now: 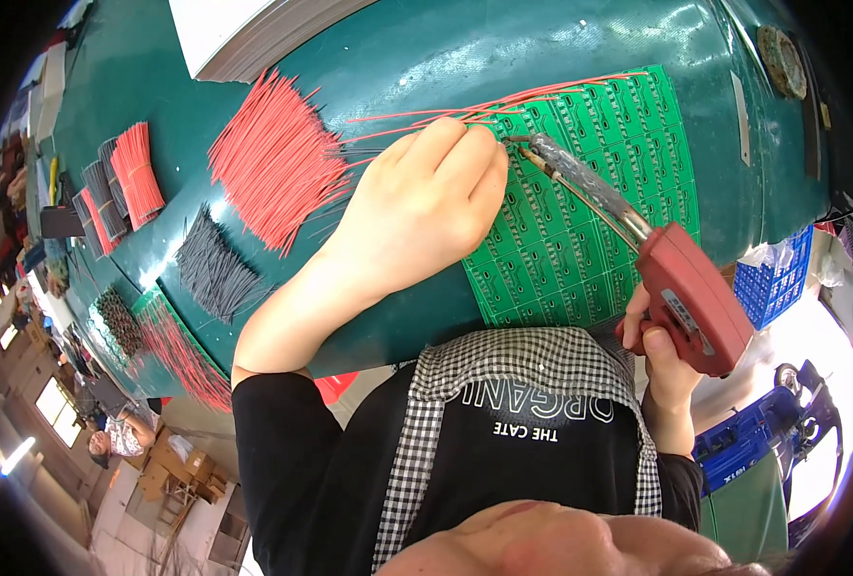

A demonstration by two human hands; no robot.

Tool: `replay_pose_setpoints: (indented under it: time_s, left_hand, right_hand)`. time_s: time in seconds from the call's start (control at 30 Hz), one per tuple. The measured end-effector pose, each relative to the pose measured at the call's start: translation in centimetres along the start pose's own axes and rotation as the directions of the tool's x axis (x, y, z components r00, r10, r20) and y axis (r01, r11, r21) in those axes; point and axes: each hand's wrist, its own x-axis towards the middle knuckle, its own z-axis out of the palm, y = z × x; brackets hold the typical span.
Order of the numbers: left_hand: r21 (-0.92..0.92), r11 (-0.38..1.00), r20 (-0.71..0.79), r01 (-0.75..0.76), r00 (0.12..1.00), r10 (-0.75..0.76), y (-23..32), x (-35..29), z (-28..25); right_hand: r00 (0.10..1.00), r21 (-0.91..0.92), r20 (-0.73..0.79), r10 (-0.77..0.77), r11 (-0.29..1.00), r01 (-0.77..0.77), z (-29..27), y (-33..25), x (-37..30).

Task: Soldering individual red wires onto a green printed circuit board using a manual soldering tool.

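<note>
My left hand (436,192) is closed in a pinch on a thin wire at the upper left of a green circuit board panel (580,259); the knuckles hide most of the fingertips. Red wires (503,101) lie across the panel's far edge, and some reach the left side of the hand. In my right hand (662,350) is a red soldering gun (690,298), gripped by its handle. Its long metal tip points left and meets the board right beside my left fingers. The panel is divided into many small identical boards.
Left of my hand lie a big pile of red wires (278,163) and a black wire pile (217,264). Farther left are wire bundles (139,173) and a panel with red wires attached (182,346). A white stack (254,38) stands at the back. At right are a round dish (780,62) and a blue crate (774,278).
</note>
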Motion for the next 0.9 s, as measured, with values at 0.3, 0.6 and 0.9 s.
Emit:
replay_pose_setpoints:
  time_s: [0.3,0.6,0.9]
  left_hand:
    - [0.088,0.993,-0.112,-0.073,0.990,0.082,-0.6,0.0,0.8]
    - [0.024,0.999,0.030,0.021,0.999,-0.021,0.1,-0.2,-0.1]
    - [0.056,0.998,0.005,-0.001,1.000,0.000,0.2,-0.3,0.0]
  right_hand:
    - [0.996,0.190,0.026,0.089,0.977,-0.093,-1.3,1.5,-0.8]
    - [1.000,0.000,0.028,0.001,1.000,-0.001,0.2,-0.5,0.4]
    - [1.000,0.010,0.000,-0.031,0.999,0.031,0.1,0.1,0.0]
